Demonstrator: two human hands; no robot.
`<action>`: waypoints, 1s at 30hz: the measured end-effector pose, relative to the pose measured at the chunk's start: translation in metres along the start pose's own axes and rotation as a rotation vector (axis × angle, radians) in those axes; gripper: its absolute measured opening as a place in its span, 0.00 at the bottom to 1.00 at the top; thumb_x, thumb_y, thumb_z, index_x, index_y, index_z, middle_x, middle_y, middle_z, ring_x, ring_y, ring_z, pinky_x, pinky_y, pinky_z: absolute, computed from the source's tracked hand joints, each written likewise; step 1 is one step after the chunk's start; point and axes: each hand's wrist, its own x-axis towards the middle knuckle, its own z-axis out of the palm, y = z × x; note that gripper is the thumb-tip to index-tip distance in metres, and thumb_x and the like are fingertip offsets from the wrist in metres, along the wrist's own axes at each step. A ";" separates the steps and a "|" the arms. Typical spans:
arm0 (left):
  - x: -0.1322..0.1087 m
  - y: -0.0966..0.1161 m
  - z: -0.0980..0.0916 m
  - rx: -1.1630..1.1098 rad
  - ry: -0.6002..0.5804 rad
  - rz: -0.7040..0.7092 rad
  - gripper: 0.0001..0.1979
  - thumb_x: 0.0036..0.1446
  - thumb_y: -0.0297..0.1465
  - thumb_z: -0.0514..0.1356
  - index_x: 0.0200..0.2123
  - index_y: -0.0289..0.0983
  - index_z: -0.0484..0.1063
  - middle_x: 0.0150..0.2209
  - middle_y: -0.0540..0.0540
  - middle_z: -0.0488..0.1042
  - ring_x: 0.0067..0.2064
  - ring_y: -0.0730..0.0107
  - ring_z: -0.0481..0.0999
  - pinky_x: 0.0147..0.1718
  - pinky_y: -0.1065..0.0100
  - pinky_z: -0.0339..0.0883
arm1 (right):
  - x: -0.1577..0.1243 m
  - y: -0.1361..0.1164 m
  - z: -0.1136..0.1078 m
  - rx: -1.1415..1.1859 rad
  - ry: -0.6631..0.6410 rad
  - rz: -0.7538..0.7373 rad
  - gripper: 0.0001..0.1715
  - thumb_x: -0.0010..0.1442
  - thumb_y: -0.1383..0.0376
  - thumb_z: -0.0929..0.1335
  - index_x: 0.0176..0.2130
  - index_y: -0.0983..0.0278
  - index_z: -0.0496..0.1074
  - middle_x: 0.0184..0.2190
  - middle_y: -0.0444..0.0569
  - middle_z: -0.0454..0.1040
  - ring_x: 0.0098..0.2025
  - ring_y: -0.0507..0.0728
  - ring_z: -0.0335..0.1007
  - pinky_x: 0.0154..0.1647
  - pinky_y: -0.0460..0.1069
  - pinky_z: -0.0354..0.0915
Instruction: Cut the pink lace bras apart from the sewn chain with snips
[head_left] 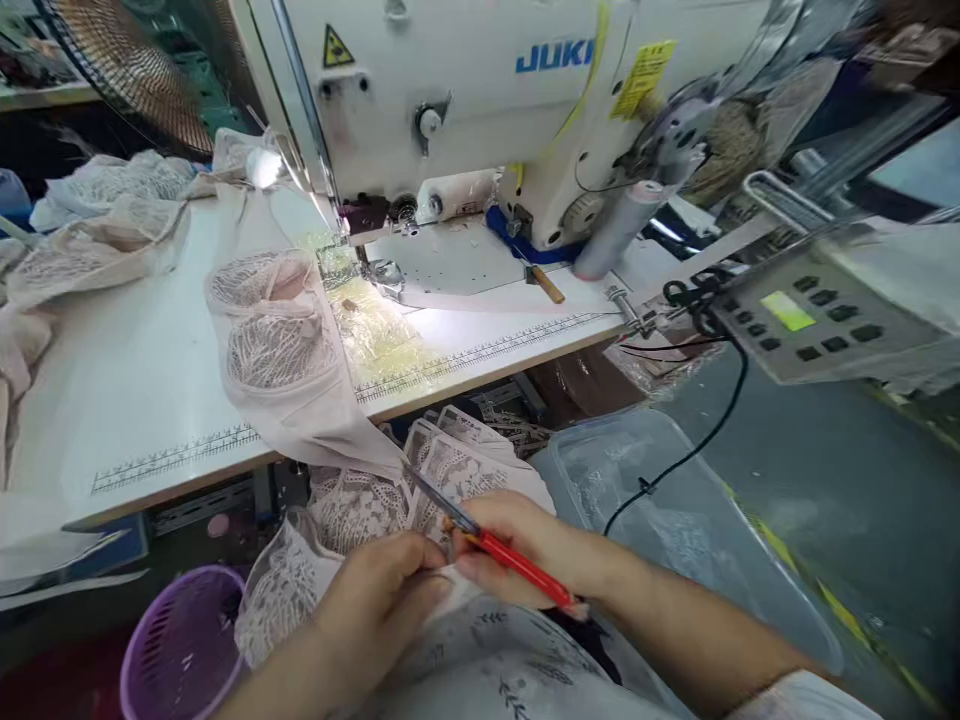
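Note:
My left hand [386, 590] is closed in a pinch on pale pink lace fabric [352, 505] lying in my lap. My right hand [525, 555] is closed round red-handled snips [495, 545], whose metal blades point up-left to the fabric's edge. The same lace garment [274, 335] runs up over the table edge [225, 465] and lies bunched on the white sewing table, left of the needle of a white JUKI sewing machine [480, 100]. The two hands touch each other over my lap.
More lace pieces [97, 230] are heaped at the table's left. A purple basket [184, 645] stands at lower left, a clear plastic bin [675, 510] at right. A grey control panel [817, 320] with a black cable hangs at the right. A fan [127, 60] stands at top left.

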 end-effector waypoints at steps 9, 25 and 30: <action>-0.017 -0.049 -0.028 0.477 0.100 -0.135 0.14 0.63 0.31 0.46 0.40 0.34 0.70 0.38 0.40 0.77 0.40 0.54 0.75 0.39 0.54 0.68 | -0.035 0.015 -0.060 -0.387 0.285 0.074 0.13 0.60 0.66 0.61 0.25 0.62 0.56 0.20 0.40 0.57 0.21 0.49 0.52 0.22 0.44 0.52; 0.007 -0.007 -0.031 0.446 0.044 0.210 0.11 0.59 0.24 0.49 0.27 0.36 0.67 0.24 0.47 0.72 0.25 0.65 0.71 0.24 0.66 0.63 | 0.025 0.012 0.004 -0.143 0.023 -0.132 0.13 0.45 0.73 0.68 0.27 0.62 0.58 0.28 0.44 0.66 0.30 0.54 0.63 0.31 0.47 0.62; 0.000 -0.015 -0.036 0.464 0.043 0.289 0.09 0.60 0.24 0.49 0.34 0.35 0.69 0.27 0.46 0.73 0.28 0.64 0.72 0.26 0.66 0.64 | 0.018 0.015 -0.002 -0.033 -0.022 -0.013 0.16 0.45 0.77 0.68 0.29 0.63 0.59 0.30 0.42 0.65 0.30 0.51 0.60 0.30 0.44 0.61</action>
